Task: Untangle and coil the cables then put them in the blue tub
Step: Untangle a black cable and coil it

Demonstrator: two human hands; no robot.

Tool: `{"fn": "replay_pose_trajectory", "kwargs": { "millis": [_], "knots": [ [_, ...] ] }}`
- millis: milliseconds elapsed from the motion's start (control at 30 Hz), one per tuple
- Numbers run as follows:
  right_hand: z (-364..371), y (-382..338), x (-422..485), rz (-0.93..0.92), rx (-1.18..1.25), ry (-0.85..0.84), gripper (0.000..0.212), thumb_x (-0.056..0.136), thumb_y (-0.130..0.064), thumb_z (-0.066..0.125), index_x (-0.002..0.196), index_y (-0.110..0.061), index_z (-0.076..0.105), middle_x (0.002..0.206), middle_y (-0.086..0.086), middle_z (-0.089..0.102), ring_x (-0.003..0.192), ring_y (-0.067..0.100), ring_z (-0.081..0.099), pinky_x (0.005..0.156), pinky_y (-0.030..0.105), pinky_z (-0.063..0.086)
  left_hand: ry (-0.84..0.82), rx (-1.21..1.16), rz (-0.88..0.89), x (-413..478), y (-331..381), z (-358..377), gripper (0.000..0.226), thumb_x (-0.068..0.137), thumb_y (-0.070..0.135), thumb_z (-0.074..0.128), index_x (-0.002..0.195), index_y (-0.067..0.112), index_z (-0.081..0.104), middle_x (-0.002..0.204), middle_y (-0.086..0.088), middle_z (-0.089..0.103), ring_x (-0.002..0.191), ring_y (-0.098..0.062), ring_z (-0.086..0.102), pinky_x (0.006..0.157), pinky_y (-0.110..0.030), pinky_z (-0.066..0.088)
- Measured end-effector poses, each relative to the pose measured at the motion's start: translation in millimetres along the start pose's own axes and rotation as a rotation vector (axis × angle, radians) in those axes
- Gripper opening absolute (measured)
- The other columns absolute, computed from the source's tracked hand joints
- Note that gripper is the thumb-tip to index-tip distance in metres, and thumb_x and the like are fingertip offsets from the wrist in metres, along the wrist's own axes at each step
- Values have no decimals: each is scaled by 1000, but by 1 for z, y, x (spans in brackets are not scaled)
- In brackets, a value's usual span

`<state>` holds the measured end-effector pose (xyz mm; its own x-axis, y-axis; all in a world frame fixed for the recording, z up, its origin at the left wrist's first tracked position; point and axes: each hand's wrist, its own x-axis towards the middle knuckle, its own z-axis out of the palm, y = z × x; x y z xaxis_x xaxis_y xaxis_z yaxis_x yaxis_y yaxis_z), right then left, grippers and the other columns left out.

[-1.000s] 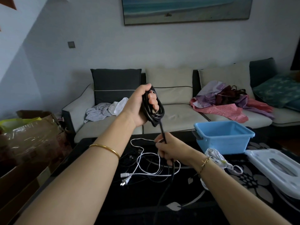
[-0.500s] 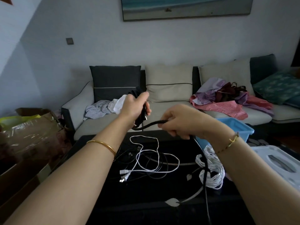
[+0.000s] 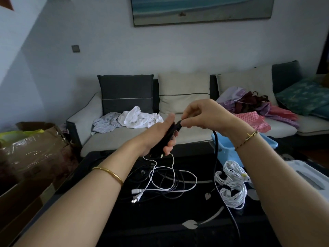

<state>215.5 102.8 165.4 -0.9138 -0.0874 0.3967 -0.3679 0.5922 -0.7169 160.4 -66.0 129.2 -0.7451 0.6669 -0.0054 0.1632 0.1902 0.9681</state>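
Coil of black cable (image 3: 170, 131) sits gripped in left hand (image 3: 154, 136); right hand (image 3: 204, 116) pinches its loose strand.

dark glossy bench (image 3: 160, 220) with a leaf pattern carries a loose white cable (image 3: 137, 191) over tangled black cables (image 3: 175, 184), a bundled white cable (image 3: 231, 188), the blue tub (image 3: 229, 145) and a white lid (image 3: 309, 177).

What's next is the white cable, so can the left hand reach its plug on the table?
Probably, once freed: the plug lies uncovered on the table, but the left hand now grips the black cable.
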Motion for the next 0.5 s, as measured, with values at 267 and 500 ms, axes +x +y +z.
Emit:
{"fn": "replay_pose_trajectory", "kwargs": {
  "millis": [267, 500],
  "knots": [
    [11, 42, 2, 12, 315, 109, 17, 80, -16, 71, 72, -12, 57, 52, -4, 48, 45, 6, 38, 43, 15, 32, -256, -206, -149, -9, -2, -4, 40, 78, 50, 46, 80, 10, 46, 40, 5, 34, 28, -6, 29, 37, -18, 30],
    [47, 61, -2, 30, 661, 229, 33, 98, -19, 47, 66, -15, 42, 45, -14, 39, 39, 0, 32, 38, 13, 27, -348, -470, -140, -6, -9, 2, 37, 84, 45, 40, 80, 9, 47, 37, 10, 33, 26, -2, 28, 32, -16, 30]
  ]
}}
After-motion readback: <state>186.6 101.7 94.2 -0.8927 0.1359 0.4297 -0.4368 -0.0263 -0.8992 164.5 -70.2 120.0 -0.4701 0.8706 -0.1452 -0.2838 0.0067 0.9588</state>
